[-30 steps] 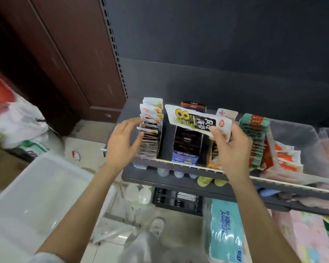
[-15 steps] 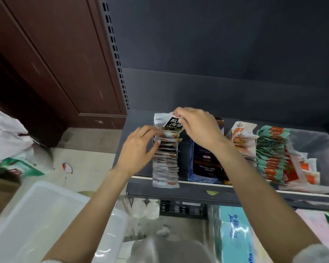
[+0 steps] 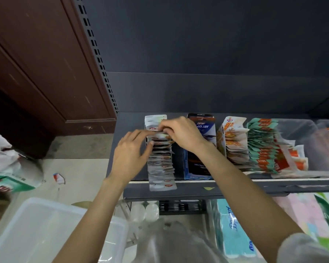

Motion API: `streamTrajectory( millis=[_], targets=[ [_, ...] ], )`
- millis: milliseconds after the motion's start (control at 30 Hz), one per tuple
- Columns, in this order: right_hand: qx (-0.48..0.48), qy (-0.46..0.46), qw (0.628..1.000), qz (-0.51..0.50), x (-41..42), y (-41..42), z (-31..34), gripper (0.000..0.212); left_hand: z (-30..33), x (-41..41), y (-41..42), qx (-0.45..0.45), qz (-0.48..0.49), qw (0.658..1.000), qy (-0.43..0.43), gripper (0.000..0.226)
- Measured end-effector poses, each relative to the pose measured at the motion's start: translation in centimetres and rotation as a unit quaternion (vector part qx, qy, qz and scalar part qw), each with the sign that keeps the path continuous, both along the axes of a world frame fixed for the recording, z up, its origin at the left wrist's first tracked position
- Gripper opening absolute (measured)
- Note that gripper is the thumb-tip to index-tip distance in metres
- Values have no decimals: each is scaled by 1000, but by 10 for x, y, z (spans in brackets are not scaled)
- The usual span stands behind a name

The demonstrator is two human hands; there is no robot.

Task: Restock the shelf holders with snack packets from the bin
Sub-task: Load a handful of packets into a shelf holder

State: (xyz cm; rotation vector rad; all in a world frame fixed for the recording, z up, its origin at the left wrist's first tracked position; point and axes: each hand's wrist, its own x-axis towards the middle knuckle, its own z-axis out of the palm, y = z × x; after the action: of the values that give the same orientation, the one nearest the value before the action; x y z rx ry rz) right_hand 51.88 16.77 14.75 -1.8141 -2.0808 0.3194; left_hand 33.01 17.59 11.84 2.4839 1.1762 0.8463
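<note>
Pinching a snack packet [image 3: 160, 130] near the back of the leftmost row of packets [image 3: 160, 164] on the shelf [image 3: 179, 193], the right hand [image 3: 182, 132] curls; left hand [image 3: 130, 154], fingers loosely spread, touches that row's left side. White bin [image 3: 51, 230] sits below-left of the shelf.

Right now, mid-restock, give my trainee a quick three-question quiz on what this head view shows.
1. True or false: the right hand is working at the leftmost row of packets on the shelf.
2. What stands directly right of that row? A) a dark blue box B) green packets C) a tissue pack
3. Fill in: the left hand rests against the ____ side of the leftmost row.

Key: 1 true; 2 A; 3 left.
</note>
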Motion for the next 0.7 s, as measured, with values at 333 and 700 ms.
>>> streamTrajectory(
  millis=[333,700],
  targets=[
    [183,184,946,-193,105,-145,8,26,48,95,-65,-36,-56,986,-151,27],
    [159,103,930,-315,223,-258,-50,33,21,272,-74,-158,-159,975,12,48]
  ],
)
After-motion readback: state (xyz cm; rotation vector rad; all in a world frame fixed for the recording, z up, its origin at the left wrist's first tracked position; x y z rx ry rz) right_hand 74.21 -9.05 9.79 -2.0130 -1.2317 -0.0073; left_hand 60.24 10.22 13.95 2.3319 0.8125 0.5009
